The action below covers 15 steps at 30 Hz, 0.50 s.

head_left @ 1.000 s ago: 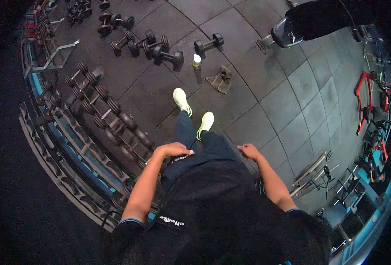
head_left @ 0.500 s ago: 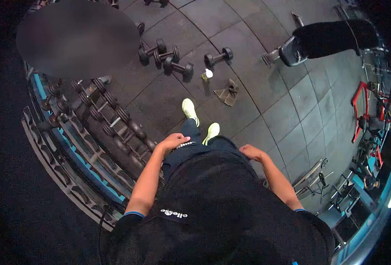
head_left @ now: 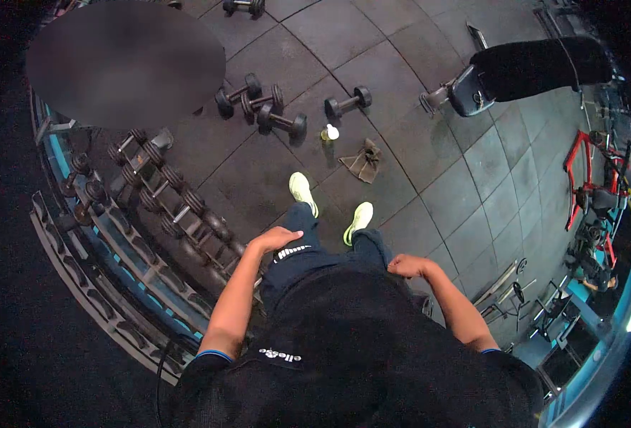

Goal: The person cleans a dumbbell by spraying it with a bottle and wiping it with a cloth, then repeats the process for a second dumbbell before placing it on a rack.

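I look straight down my black shirt and dark trousers at my yellow-green shoes (head_left: 301,191) on a grey tiled gym floor (head_left: 429,185). My left hand (head_left: 278,237) rests at my left thigh, fingers loosely together, holding nothing. At my right hip my right hand (head_left: 408,266) is loosely curled and also holds nothing. A dumbbell rack (head_left: 180,214) stands close on my left, its nearest weights just beside my left hand.
Loose dumbbells (head_left: 281,123) lie on the floor ahead, with a small bottle (head_left: 329,133) and a crumpled cloth (head_left: 363,160) beside them. A black padded bench (head_left: 522,68) stands at the upper right. Red equipment (head_left: 579,178) and bars line the right wall.
My feet have shifted, the right shoe stepping out to the right. The view has swung slightly, and both hands have stayed at my hips.
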Available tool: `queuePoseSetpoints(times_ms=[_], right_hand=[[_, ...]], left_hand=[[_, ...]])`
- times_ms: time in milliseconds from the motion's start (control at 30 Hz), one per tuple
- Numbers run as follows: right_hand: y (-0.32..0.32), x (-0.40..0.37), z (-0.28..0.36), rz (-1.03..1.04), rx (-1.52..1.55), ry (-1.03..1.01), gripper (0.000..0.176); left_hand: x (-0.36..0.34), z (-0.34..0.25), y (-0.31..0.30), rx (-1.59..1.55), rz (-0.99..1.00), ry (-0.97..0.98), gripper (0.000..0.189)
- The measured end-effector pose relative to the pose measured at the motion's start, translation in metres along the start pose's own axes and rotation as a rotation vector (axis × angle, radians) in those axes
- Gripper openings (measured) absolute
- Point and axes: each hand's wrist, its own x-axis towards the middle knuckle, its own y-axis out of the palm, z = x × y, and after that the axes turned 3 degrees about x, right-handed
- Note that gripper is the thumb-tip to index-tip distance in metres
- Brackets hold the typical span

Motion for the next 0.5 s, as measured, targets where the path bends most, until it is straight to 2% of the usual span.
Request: queuePoseSetpoints(times_ms=[67, 100, 267, 333, 400, 467, 500], right_hand=[[-0.007, 0.004, -0.011, -0.038, -0.090, -0.067, 0.029], [-0.012, 0.008, -0.021, -0.019, -0.104, -0.050, 0.030], [-0.026, 0.008, -0.061, 0.073, -0.189, -0.051, 0.033], [-0.032, 0.008, -0.090, 0.064, -0.272, -0.162, 0.033], [-0.034, -0.008, -0.108, 0.050, -0.249, -0.178, 0.032], [-0.036, -0.009, -0.136, 0.033, -0.168, -0.136, 0.034], [-0.036, -0.009, -0.145, 0.003, -0.149, -0.119, 0.034]], left_hand=[[0.022, 0.000, 0.007, -0.021, 0.025, -0.050, 0.061], [0.050, 0.012, 0.006, 0.030, 0.134, -0.067, 0.061], [0.106, 0.008, 0.054, -0.099, 0.097, -0.094, 0.061], [0.134, 0.017, 0.078, -0.140, 0.107, -0.138, 0.061], [0.162, 0.026, 0.097, -0.157, 0.149, -0.161, 0.060], [0.146, -0.007, 0.106, -0.218, 0.105, -0.292, 0.059], [0.144, -0.018, 0.107, -0.119, 0.117, -0.345, 0.061]])
